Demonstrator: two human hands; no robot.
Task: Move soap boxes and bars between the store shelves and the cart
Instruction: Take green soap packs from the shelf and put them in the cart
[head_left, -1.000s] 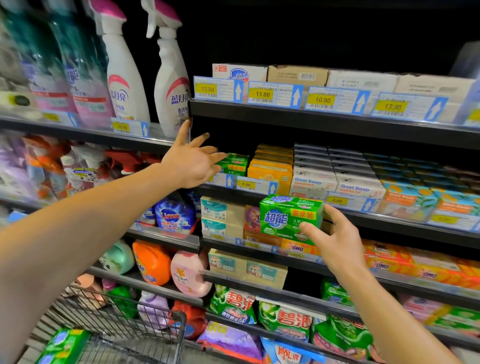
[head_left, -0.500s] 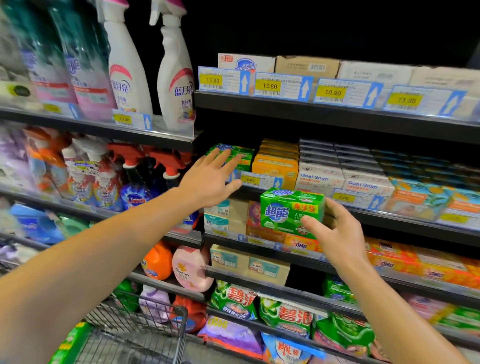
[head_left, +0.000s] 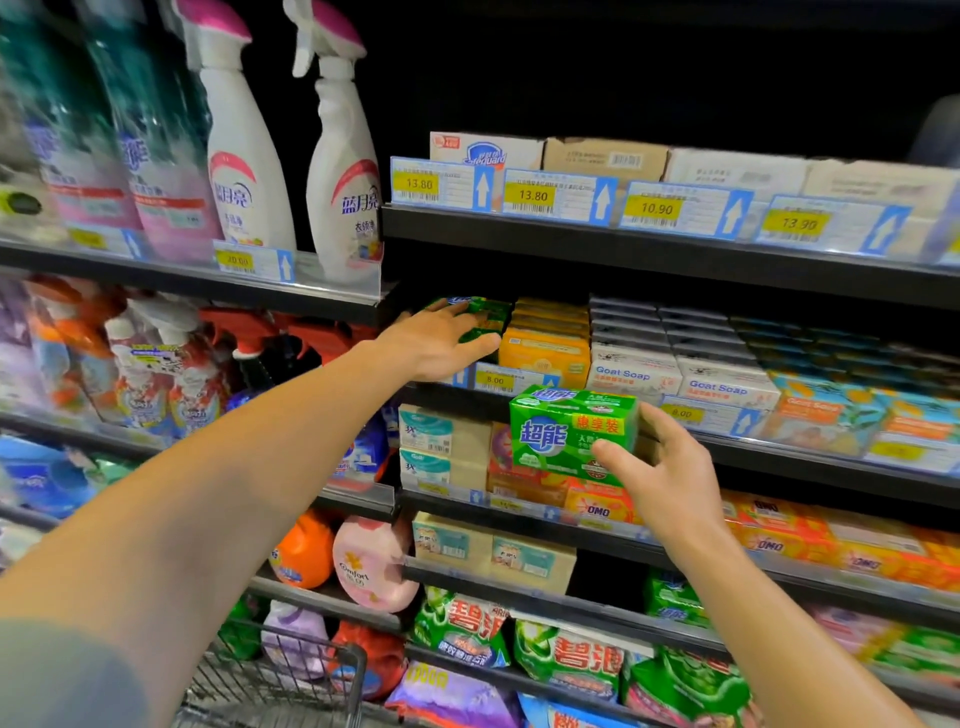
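Green soap box (head_left: 569, 434) in right hand (head_left: 662, 475).

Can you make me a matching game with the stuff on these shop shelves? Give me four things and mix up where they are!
Things:
1. green soap box
2. Goat Soap boxes
3. white spray bottles
4. orange soap boxes

Places:
A. top left shelf, pink caps
B. held by the right hand
C. just right of where the left hand reaches
D. white boxes right of the orange ones

Pairs: 1-B, 2-D, 3-A, 4-C
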